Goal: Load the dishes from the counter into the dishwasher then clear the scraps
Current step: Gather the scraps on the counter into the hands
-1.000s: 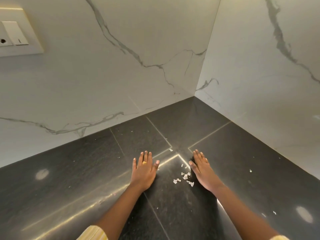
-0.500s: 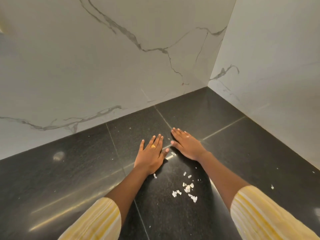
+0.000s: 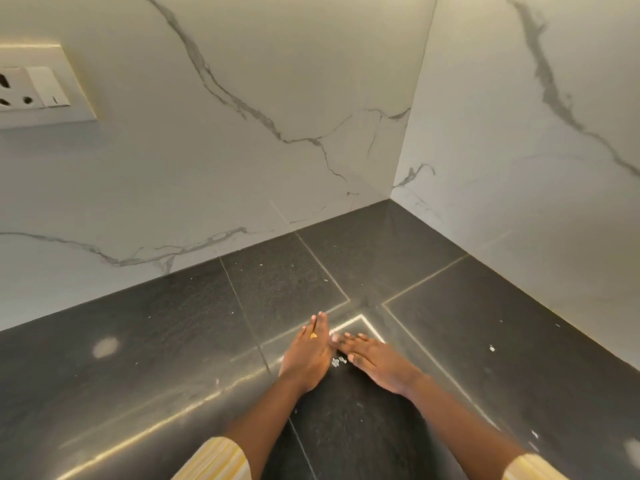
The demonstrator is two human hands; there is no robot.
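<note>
Dark stone desk (image 3: pixel 173 358), seen toward its far corner, where two white marble walls (image 3: pixel 242 168) meet.

Left hand (image 3: pixel 306 355): palm down on desk, well in from far corner, nr the crossing of the pale seam lines. Grip slack, fingers straight and close together, clamped on nothing. Gold ring (image 3: pixel 313 335) on one finger.

Right hand (image 3: pixel 375 362): also flat on desk, angled in toward the left one. Grip likewise flat, fingers straight, holding nothing. Fingertips of the two hands meet or nearly meet; can't tell if touching.

Scraps (image 3: pixel 339 361): small cluster of white bits on desk, in the wedge btwn the two hands, just beside right thumb.

A few stray white flecks (image 3: pixel 491 348) lie toward desk's right edge, well apart from hands.

Yellow-striped sleeves (image 3: pixel 214 460) on both forearms. Socket plate (image 3: pixel 45 88) w/ switch on left wall, above desk.
</note>
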